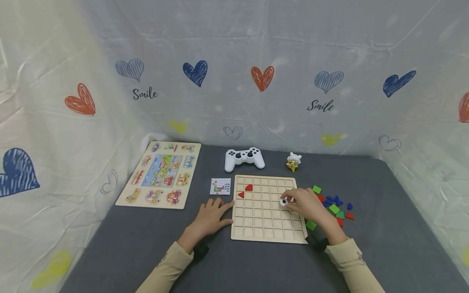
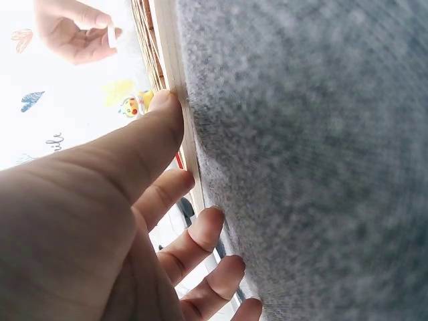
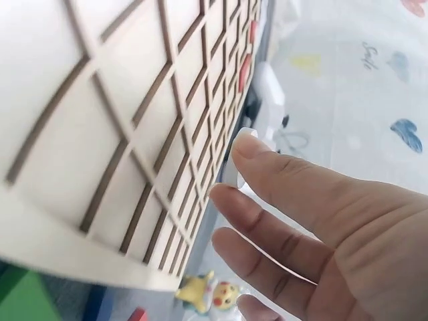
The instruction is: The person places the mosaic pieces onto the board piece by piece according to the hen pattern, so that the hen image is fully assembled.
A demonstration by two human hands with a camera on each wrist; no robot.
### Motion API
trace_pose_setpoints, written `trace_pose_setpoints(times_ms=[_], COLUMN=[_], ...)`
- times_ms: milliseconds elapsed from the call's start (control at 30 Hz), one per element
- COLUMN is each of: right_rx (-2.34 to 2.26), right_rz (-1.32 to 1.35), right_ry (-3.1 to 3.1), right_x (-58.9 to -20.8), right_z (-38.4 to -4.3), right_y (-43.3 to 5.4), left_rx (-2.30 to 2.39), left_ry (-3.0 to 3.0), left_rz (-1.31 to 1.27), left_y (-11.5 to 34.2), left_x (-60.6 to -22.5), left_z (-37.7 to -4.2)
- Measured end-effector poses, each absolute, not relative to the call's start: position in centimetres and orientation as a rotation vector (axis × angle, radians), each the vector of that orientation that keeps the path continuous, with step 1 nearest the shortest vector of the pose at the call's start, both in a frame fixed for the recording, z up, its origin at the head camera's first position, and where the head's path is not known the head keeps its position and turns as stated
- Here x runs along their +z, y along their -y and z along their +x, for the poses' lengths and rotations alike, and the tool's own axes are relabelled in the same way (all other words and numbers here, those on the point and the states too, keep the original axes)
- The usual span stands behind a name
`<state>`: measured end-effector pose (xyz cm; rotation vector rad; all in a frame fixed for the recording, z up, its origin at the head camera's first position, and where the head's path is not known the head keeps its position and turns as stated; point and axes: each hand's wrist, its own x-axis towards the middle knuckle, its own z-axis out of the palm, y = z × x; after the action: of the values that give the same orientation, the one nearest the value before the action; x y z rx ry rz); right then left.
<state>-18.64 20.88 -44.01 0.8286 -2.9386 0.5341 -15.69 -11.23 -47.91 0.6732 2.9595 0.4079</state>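
Note:
A wooden grid board (image 1: pixel 258 213) lies on the table, with two red pieces (image 1: pixel 248 187) in cells at its upper left. My right hand (image 1: pixel 307 204) is over the board's right part. Between thumb and forefinger it pinches a small white piece with a black dot (image 1: pixel 283 202), like an eye; in the right wrist view this white piece (image 3: pixel 235 170) shows edge-on, above the grid. My left hand (image 1: pixel 209 216) rests at the board's left edge, fingers spread, thumb and forefinger touching the rim. The left wrist view shows the thumb (image 2: pixel 157 127) against that wooden edge.
Loose green, red and blue pieces (image 1: pixel 334 208) lie right of the board, partly behind my right hand. A pattern card (image 1: pixel 220 186) lies at its upper left. Behind are a white game controller (image 1: pixel 244 158) and a small yellow figurine (image 1: pixel 293 162). A picture puzzle (image 1: pixel 161 175) lies far left.

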Motion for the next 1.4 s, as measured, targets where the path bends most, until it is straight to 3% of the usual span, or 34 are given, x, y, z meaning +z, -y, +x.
trace_pose_setpoints(times_ms=[1400], right_rx=[0.500], right_rz=[1.057], right_ry=[2.981], right_x=[-45.2], right_z=[-23.2], right_y=[-11.8], left_rx=[0.369], left_ry=[-2.967], left_rz=[0.668], left_y=[11.2], left_x=[-48.1], left_z=[-15.7])
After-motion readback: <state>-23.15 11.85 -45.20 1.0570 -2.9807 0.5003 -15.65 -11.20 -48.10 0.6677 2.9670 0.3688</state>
